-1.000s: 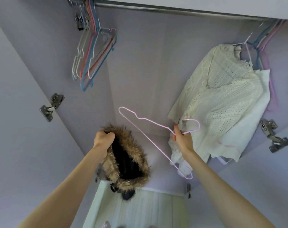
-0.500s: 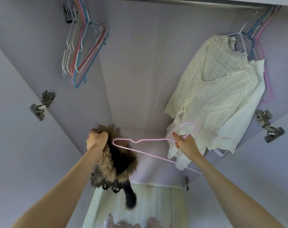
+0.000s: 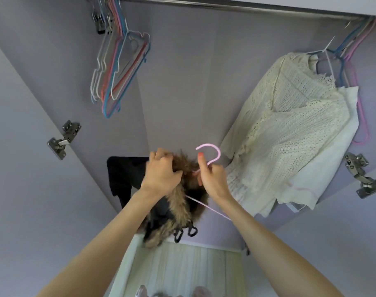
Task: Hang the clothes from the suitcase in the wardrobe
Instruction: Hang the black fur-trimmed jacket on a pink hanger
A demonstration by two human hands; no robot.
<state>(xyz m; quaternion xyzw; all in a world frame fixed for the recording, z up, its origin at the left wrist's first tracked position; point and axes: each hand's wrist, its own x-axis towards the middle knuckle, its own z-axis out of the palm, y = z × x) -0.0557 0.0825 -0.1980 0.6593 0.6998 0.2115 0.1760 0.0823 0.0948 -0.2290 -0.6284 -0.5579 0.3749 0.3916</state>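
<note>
Fingers (image 3: 172, 172) of left hand (image 3: 161, 179) curled tight into the fur trim (image 3: 180, 202) of a black garment (image 3: 122, 179), gripping it at the collar/hood edge. Right hand (image 3: 212, 181) fingers curled round the neck of a pink wire hanger (image 3: 212, 153), index finger extended up along the hook, red nail visible. Hook sticks up above both hands; one pink hanger arm runs down-right under the right wrist, the other arm is hidden in the fur, so cannot tell how far it sits inside the garment. Both hands close together, nearly touching, held up in front of the open wardrobe interior.

Black garment hangs down from the hands, one black part spread out to the left against the lilac back panel (image 3: 182, 93), fur trim trailing down to the white floor edge of the wardrobe, black strap loops (image 3: 185, 232) dangling at the bottom.

Metal rail (image 3: 225, 7) across the top. Bunch of empty hangers (image 3: 116, 67), white, red, blue, pink, hangs at left end of rail. At right end a cream knitted cardigan (image 3: 290, 125) hangs on a hanger, a white garment (image 3: 324, 168) layered behind it, more blue and pink hangers beside. Door hinges at left (image 3: 63, 139) and right (image 3: 360, 174) sides. Pale slatted floor (image 3: 182, 264) below.
</note>
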